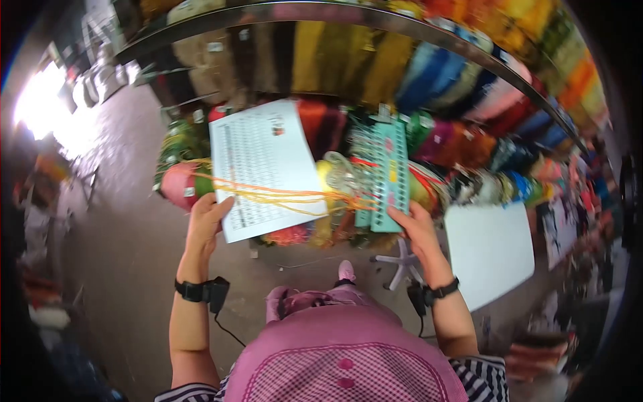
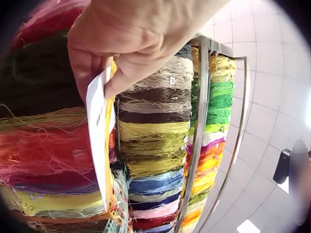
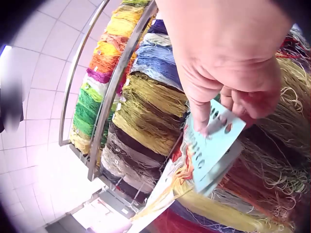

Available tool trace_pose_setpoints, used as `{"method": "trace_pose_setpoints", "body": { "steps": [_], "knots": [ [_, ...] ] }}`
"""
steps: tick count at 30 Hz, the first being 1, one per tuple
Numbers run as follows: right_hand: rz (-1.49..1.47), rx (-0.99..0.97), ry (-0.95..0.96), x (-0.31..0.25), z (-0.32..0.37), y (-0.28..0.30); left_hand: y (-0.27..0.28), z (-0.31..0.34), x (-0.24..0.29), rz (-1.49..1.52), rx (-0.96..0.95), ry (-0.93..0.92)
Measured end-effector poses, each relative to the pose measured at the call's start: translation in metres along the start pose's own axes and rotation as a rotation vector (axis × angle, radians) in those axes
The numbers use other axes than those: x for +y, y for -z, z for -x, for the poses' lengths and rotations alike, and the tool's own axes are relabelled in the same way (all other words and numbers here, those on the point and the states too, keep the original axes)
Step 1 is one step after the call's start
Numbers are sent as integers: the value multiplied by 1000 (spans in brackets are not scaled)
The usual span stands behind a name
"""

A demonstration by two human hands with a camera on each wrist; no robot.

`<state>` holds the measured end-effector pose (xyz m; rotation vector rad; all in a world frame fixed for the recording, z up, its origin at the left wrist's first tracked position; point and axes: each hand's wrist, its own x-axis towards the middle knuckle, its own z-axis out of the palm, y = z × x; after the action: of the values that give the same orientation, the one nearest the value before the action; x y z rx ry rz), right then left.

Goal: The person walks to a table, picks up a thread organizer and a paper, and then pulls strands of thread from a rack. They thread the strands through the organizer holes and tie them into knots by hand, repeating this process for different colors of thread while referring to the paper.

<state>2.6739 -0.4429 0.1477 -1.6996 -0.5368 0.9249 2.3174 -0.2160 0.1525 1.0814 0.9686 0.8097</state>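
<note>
My left hand (image 1: 206, 220) pinches the edge of a printed paper sheet (image 1: 268, 154) between thumb and fingers. Orange and yellow embroidery threads (image 1: 268, 195) run under that thumb too, stretched across the sheet. In the left wrist view the sheet (image 2: 98, 138) is seen nearly edge-on, the yellow threads (image 2: 110, 145) along its face. At the other end, my right hand (image 1: 418, 229) grips the lower corner of a teal thread card (image 1: 396, 161) with rows of holes. The right wrist view shows the thumb flat on the card (image 3: 216, 153), with a second card layer behind it. Threads reach the card's lower part.
Thread skeins (image 1: 281, 57) in many colours hang in rows behind and beneath the sheet. A curved metal rail (image 1: 321, 13) crosses above them. At right is a white board (image 1: 492, 244); a wheeled chair base (image 1: 402, 264) stands on the floor (image 1: 134, 268).
</note>
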Motion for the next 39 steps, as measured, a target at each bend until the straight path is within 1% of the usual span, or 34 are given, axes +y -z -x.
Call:
{"method": "trace_pose_setpoints", "body": {
  "steps": [1,2,3,5,6,7,8,9,10,11,12,14,16,18,19,20,22,24,25,26,27,28,30,32,34,36,37,38,39],
  "knots": [
    [-28,-35,-20,-3,-3,0,0,-1,-2,-53,35,6],
    [-144,-55,55,5,-11,-4,-1,-3,-1,-105,75,0],
    [-166,-52,64,-6,-7,-8,-2,-1,1,-126,97,-22],
    [-269,-126,60,-23,-8,-15,6,-7,-5,-84,88,-80],
    [-313,-178,123,-16,-18,-20,11,-9,-10,-121,100,-128],
    [-249,-189,150,-18,-21,-23,14,-15,-15,-145,100,-192],
    [-396,-197,172,-12,-27,-29,18,-20,-15,-195,65,-217],
    [-393,-219,230,-9,-32,-31,22,-24,-19,-246,93,-237],
    [-351,-212,228,-8,-35,-32,9,-11,-3,-180,101,-189],
    [-353,-197,244,-18,-25,-30,14,-13,-5,-206,73,-271],
    [-389,-190,277,-31,-9,-25,13,-11,1,-200,49,-290],
    [-449,-118,308,-53,25,-5,16,4,18,-336,57,-388],
    [-566,-35,356,-59,51,29,18,23,38,-379,47,-377],
    [-603,62,416,-71,84,75,21,36,51,-429,42,-367],
    [-542,155,455,-76,96,100,23,39,55,-479,20,-426],
    [-553,227,505,-75,102,128,21,45,60,-526,-2,-486],
    [-555,391,629,-81,116,182,-2,57,73,-558,-29,-499],
    [-549,510,748,-86,132,238,-28,64,79,-696,21,-701],
    [-543,569,841,-89,139,264,-34,63,91,-1117,57,-760],
    [-547,636,893,-90,143,294,-58,69,100,-1113,64,-771],
    [-549,672,950,-91,151,321,-90,80,109,-1160,18,-822],
    [-568,706,959,-99,161,339,-118,89,117,-1209,-32,-870],
    [-550,749,1003,-102,173,377,-167,86,121,-1172,-255,-987],
    [-523,769,1006,-104,183,394,-234,105,127,-1131,-342,-871],
    [-495,786,1004,-96,188,415,-295,124,136,-1100,-490,-635],
    [-366,860,986,-85,189,432,-341,109,109,-482,-789,-697],
    [-405,862,976,-84,191,433,-358,113,106,-324,-877,-583],
    [-383,870,983,-77,192,441,-379,123,105,-162,-961,-461],
    [-403,876,996,-73,194,448,-397,124,87,56,-998,-352]
  ]
}}
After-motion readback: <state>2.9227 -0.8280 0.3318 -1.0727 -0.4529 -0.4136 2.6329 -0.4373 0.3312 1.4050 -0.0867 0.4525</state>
